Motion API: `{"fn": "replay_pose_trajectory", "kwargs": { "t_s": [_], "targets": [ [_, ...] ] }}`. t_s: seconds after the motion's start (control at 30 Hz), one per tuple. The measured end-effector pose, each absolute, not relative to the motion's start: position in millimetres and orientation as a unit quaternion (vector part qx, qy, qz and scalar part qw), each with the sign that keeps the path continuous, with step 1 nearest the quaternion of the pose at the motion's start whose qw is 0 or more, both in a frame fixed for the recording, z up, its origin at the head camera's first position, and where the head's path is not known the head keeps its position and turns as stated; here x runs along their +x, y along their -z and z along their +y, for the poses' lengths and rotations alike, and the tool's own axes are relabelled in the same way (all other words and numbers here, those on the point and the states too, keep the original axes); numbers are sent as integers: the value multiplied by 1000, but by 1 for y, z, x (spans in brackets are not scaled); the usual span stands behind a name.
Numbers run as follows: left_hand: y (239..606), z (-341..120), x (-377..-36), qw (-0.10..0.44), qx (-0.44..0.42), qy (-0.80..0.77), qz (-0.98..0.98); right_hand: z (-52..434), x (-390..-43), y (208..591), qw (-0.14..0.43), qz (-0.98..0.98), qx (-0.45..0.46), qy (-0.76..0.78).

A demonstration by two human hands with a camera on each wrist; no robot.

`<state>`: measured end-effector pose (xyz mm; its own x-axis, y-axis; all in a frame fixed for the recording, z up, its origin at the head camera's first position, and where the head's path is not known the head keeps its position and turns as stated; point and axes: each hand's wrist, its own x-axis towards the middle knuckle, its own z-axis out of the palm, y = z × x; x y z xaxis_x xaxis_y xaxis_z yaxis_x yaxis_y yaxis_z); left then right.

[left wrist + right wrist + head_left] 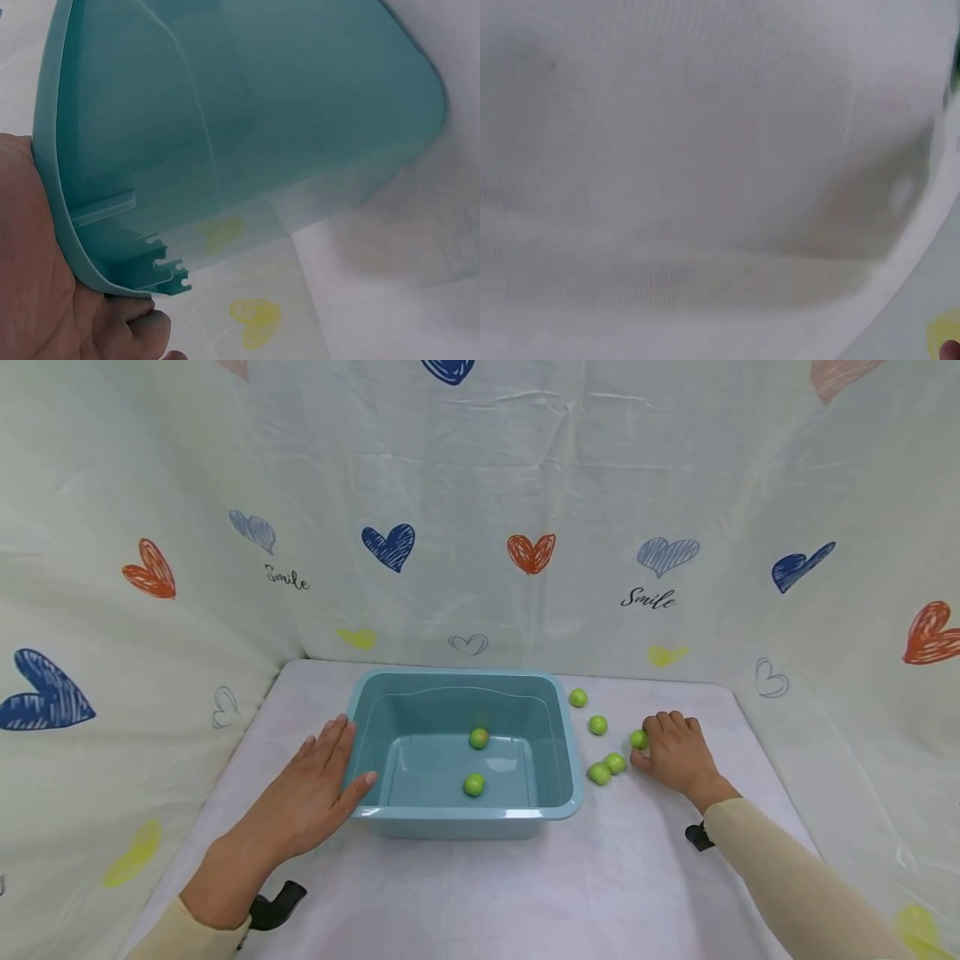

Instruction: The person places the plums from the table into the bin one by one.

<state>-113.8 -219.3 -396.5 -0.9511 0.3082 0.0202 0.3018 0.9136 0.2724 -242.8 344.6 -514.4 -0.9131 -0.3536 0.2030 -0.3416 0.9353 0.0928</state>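
Observation:
A blue-green plastic tub stands on the table, with two small round green fruits, one farther back and one nearer, on its floor. My left hand rests on the tub's left rim, fingers straight and thumb reaching over the edge. In the left wrist view, the palm lies against the tub's rim. Right of the tub, my right hand pinches a green fruit between thumb and fingers, low over the table. The right wrist view shows mostly cloth, with a fingertip at its corner.
Several more green fruits lie between the tub and my right hand: one at the back, another before it, and a close pair nearer me. A pale cloth covers the table. Heart-printed sheets hang behind and at both sides.

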Motion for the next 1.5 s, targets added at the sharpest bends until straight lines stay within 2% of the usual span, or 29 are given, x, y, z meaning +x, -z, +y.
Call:
{"fn": "replay_pose_trajectory", "kwargs": {
  "t_s": [0.33,0.53,0.8,0.93,1.17,1.5],
  "targets": [
    [394,-219,-113,13,152,-135,979,343,-242,506,116,-977,180,24],
    [395,-219,-112,7,155,-133,979,335,-247,491,155,-967,202,27],
    [395,-218,-113,1,152,-100,983,290,-259,426,223,-942,252,-1],
    [393,-218,-112,1,155,-87,984,258,-254,389,236,-929,282,-29],
    [392,-217,-113,5,158,-84,984,204,-238,359,226,-903,364,-34],
    [394,-217,-113,-3,157,-86,984,146,-229,378,167,-883,436,-45]
  ]
}}
